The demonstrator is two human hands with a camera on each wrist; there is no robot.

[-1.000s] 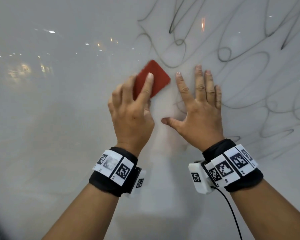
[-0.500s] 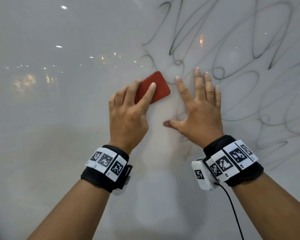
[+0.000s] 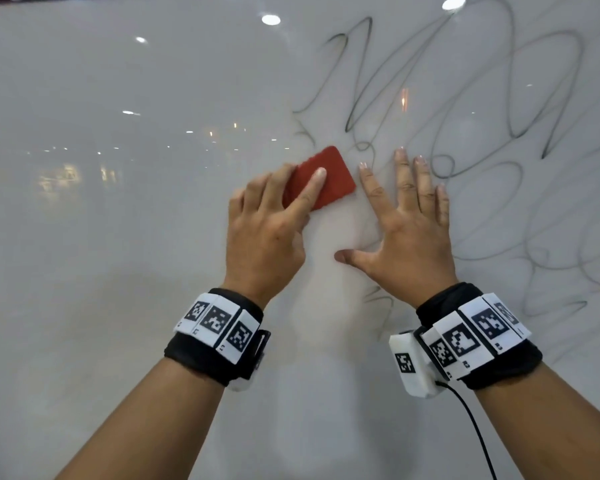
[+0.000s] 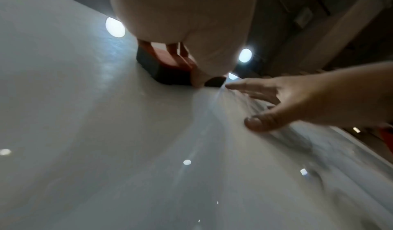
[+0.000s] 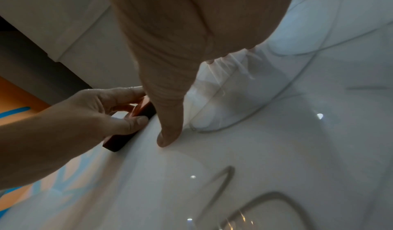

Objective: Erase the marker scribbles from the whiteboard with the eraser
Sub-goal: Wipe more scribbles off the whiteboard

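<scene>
A red eraser (image 3: 326, 178) with a dark felt base (image 4: 161, 72) lies flat against the glossy whiteboard (image 3: 118, 237). My left hand (image 3: 271, 220) grips it, forefinger laid over its red back and thumb against its side edge (image 5: 119, 141). My right hand (image 3: 406, 223) lies flat on the board just right of the eraser, fingers spread and straight, thumb (image 5: 168, 137) pressed down. Black marker scribbles (image 3: 482, 109) loop over the board's right half, above and right of both hands. A smeared patch sits between the hands.
The board's left half (image 3: 84, 306) is bare and shows ceiling-light reflections. A black cable (image 3: 478, 434) hangs from my right wrist band. An orange surface with blue marks (image 5: 15, 109) lies beyond the board's edge in the right wrist view.
The eraser has turned a little and now lies more level under my left hand. The view has tipped so that more of the scribbles above show. My right hand stays flat in place.
</scene>
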